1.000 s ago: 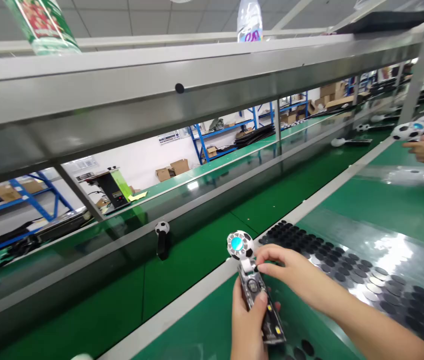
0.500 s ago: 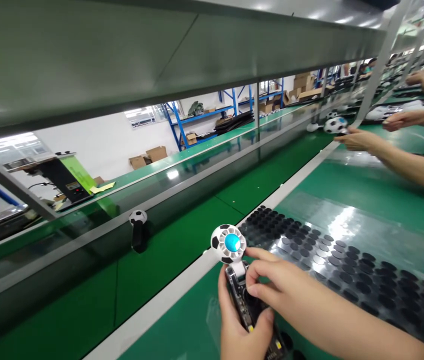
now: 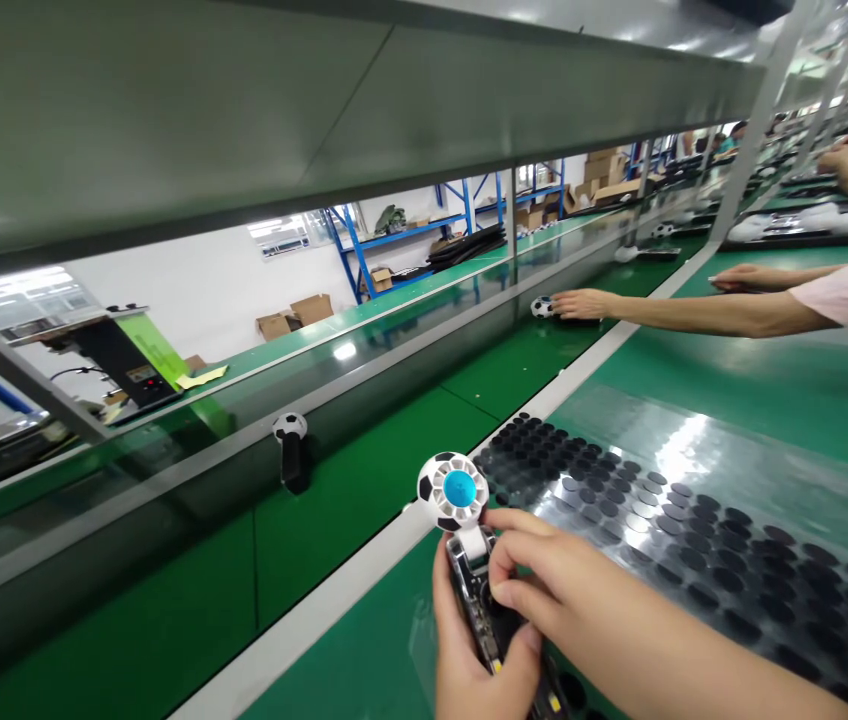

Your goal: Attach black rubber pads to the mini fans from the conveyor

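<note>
My left hand is wrapped round the handle of a small handheld fan. Its round head has a black-and-white football pattern and a bright blue centre, and it points up and away from me. The front of the handle is uncovered, showing a dark circuit board with small yellow parts. Over the upper handle, the fingers of my right hand are pinched together against it. What sits between those fingertips is hidden. Beside my right hand lies a clear sheet with rows of black round stickers.
A green conveyor belt runs past on the left behind a pale rail. On it lies another football fan. Farther along, a co-worker's hand touches a fan. A grey metal shelf hangs overhead.
The fan on the belt has shifted slightly right and away. The co-worker's hand has reached over the belt and set a fan down there. My hands keep nearly the same hold.
</note>
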The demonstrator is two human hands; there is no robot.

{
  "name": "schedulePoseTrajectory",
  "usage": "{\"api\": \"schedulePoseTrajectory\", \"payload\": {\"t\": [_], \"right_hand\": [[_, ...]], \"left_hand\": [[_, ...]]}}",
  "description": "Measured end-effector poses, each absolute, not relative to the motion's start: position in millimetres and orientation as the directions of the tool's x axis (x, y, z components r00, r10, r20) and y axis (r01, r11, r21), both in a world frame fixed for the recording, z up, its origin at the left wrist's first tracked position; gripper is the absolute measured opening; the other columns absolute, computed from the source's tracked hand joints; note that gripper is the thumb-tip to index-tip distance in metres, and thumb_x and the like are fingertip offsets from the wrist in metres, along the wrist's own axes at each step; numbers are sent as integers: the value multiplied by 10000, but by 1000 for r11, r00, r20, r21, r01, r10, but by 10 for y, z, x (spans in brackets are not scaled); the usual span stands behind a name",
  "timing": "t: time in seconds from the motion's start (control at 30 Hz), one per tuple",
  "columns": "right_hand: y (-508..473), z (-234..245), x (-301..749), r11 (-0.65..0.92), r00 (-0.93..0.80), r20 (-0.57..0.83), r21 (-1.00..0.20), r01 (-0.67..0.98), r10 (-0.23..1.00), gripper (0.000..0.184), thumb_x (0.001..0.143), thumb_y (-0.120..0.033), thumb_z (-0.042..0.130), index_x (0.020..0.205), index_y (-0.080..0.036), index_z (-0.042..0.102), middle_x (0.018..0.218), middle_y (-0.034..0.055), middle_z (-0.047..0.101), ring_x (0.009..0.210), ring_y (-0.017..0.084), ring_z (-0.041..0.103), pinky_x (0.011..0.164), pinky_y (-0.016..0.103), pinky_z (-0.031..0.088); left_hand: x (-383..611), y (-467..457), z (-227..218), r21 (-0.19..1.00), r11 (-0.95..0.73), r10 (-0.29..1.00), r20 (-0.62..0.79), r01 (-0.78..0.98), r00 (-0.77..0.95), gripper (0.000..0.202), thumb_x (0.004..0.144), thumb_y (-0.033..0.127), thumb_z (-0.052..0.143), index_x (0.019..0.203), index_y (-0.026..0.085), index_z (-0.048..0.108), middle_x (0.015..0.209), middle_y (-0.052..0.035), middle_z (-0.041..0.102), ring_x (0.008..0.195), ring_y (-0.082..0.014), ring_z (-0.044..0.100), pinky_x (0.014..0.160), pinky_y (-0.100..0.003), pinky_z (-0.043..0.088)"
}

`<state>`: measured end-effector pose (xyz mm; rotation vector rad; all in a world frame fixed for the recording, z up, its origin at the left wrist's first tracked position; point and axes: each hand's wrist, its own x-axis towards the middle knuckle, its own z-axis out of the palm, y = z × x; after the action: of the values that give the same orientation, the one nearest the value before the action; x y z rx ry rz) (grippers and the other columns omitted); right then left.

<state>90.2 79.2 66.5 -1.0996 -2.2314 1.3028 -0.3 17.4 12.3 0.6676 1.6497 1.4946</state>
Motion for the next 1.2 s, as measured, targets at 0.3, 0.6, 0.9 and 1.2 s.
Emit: {"api": "schedulePoseTrajectory", "payload": {"t": [0.3,0.6,0.9,1.2], "right_hand": [[808,529,933,431,-689,1,-782,451,724,188,782,-54,420,694,-194,507,993,23,511,790,139,590,886,307,421],[810,521,943,453,-703,24,-780,431,711,192,792,-45,416,707,-197,498,941,22,509,878,157,572,869,274,428],[807,541,924,434,-703,-46,-758,487,710,202,760,1,427,685,-174,494,972,56,489,987,198,550,819,267,451],[807,505,872,445,-690,69,-810,383,720,218,751,-26,428,674,-208,522,1008,3,510,964,166,554,878,292,419]], "left_hand": [[26,167,126,977,183,818,-211,-107,-534,872,513,305,560,1301,88,258,1302,-171,471,1217,-283,411,925,-322,360],[21,164,136,976,211,819,-208,-55,-535,886,529,330,546,1320,76,239,1346,-172,420,1227,-279,406,941,-327,358],[20,162,114,971,235,813,-220,-42,-538,883,537,352,568,1319,98,244,1348,-167,420,1237,-289,391,945,-336,349],[-26,116,-25,709,-73,886,-277,-701,-372,618,674,331,452,1274,194,393,1254,-68,543,1234,-256,406,986,-313,360]]}}
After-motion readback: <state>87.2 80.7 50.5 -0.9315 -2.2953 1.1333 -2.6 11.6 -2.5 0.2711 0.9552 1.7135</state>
